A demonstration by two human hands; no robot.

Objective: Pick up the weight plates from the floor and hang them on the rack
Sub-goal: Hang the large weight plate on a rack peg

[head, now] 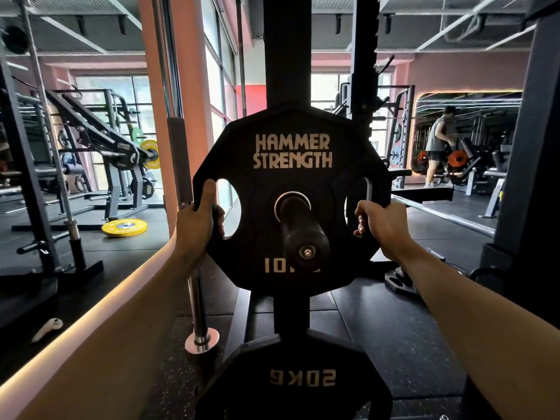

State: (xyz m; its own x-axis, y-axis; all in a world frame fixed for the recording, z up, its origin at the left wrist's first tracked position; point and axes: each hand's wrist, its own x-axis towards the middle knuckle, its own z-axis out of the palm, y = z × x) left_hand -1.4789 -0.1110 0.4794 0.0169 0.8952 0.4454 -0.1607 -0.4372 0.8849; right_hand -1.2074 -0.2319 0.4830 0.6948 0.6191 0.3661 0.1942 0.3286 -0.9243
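1. From the head camera: a black ten-kilo plate [292, 195] marked Hammer Strength sits with its centre hole over the rack's peg [303, 228], the peg's capped end poking out toward us — so this plate is threaded on, though how far back it has slid I cannot tell
2. The left hand [198, 221] grips the plate's left edge, thumb laid up the front face, fingers curled through the left handle slot
3. The right hand [380, 227] grips the right side the same way, fingers hooked into the right-hand slot; both hands are clenched on the plate, neither released
4. Lower on the same rack upright [286, 56], a bigger plate [300, 380] marked 20 kg hangs already stowed
5. What is left, as I judge it — seat the ten-kilo plate fully and let go. A dark plate [400, 283] lies on the floor just right of the rack base, and a yellow plate [124, 227] lies well off to the left; whether the yellow one belongs to this job I cannot say
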